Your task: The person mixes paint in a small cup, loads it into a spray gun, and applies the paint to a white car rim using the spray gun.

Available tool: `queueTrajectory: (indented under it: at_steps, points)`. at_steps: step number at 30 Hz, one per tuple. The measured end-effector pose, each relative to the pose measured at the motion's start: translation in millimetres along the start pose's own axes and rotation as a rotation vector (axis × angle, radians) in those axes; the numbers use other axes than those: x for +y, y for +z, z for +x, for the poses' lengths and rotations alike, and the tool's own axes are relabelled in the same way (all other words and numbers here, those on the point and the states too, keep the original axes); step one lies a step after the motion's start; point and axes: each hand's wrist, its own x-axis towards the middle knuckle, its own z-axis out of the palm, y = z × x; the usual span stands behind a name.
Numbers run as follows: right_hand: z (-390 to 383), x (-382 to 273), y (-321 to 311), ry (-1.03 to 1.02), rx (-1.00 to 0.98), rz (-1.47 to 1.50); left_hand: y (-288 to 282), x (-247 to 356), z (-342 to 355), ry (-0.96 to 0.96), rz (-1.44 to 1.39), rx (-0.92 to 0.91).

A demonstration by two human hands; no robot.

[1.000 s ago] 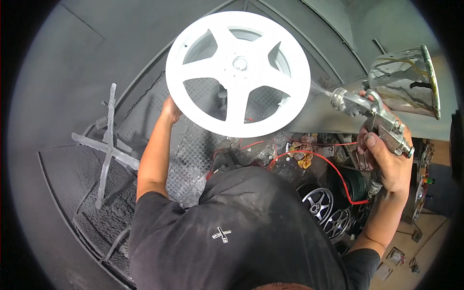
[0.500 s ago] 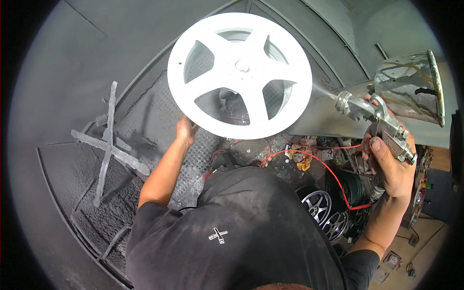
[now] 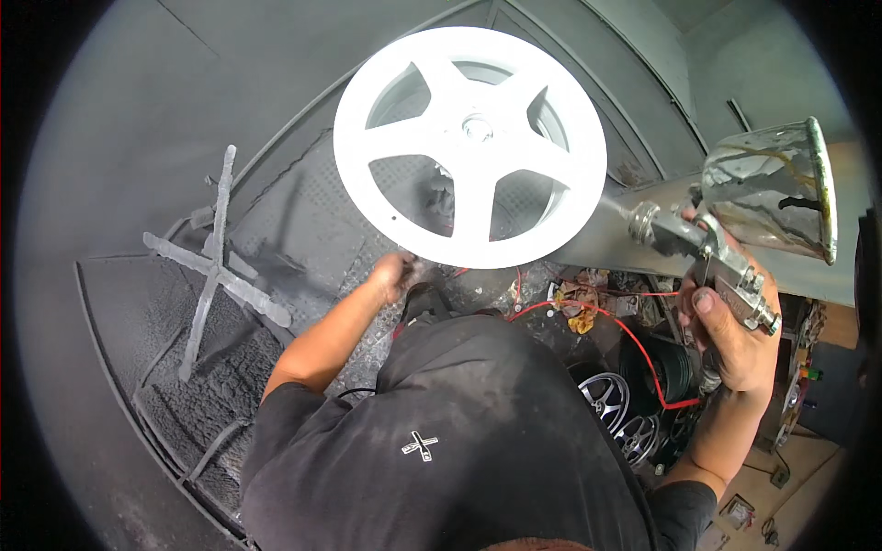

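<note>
A white five-spoke wheel rim [image 3: 390,144] faces me at the top middle, its small valve hole at the lower left; what bears it is hidden. My right hand [image 3: 735,335] is closed round a metal spray gun [image 3: 726,271]. The gun's nozzle points left at the rim's right edge, and a pale mist [image 3: 614,205] comes out of it. A paint-streaked cup [image 3: 764,188] sits on the gun, tilted to the right. Just under the rim's lower edge is my left hand [image 3: 393,275]. Its fingertips are blurred, so I cannot make out whether they touch the rim.
A grey-coated cross-shaped stand [image 3: 217,268] is at the left. A red hose [image 3: 634,342] runs over the floor by my right side, near crumpled paper [image 3: 581,317]. Two silver-spoked wheels [image 3: 606,399] lie at the lower right. Grey booth walls [image 3: 119,119] rise around.
The white rim has turned counter-clockwise, taking its valve hole from the left to the lower left. My left hand has shifted right along the bottom edge. The spray gun has dipped slightly.
</note>
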Motion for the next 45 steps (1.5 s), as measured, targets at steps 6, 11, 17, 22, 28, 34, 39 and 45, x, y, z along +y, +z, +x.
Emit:
queueTrajectory:
  at_steps: [6,11,17,22,28,34,39,45]
  points:
    - [4.5,7.6,-7.2,-0.058,0.150,-0.106,-19.2,86.0,-1.3,0.354,-0.078,0.170]
    - [-3.2,10.7,-6.4,0.006,0.066,-0.094,9.5,60.3,-18.7,0.212,-0.037,0.190]
    - [-0.8,10.6,10.1,-0.045,0.094,-0.024,62.4,-14.7,-26.8,0.070,-0.103,0.051]
    - [0.6,2.0,7.5,-0.010,0.084,-0.008,57.4,-43.7,-51.4,0.347,1.130,-0.544]
    - [3.6,6.9,11.6,-0.016,0.033,0.000,48.1,-30.2,-56.9,0.047,1.363,-0.607]
    - [-6.8,15.6,-8.3,-0.021,0.166,-0.098,22.9,-28.6,-17.0,0.106,0.165,-0.095]
    - [-23.1,25.9,-3.8,0.084,0.118,0.051,31.1,12.7,-23.0,0.228,-0.246,0.174]
    - [-24.8,42.5,5.2,-0.015,0.167,0.091,45.7,-4.5,-24.7,0.171,-0.215,0.118]
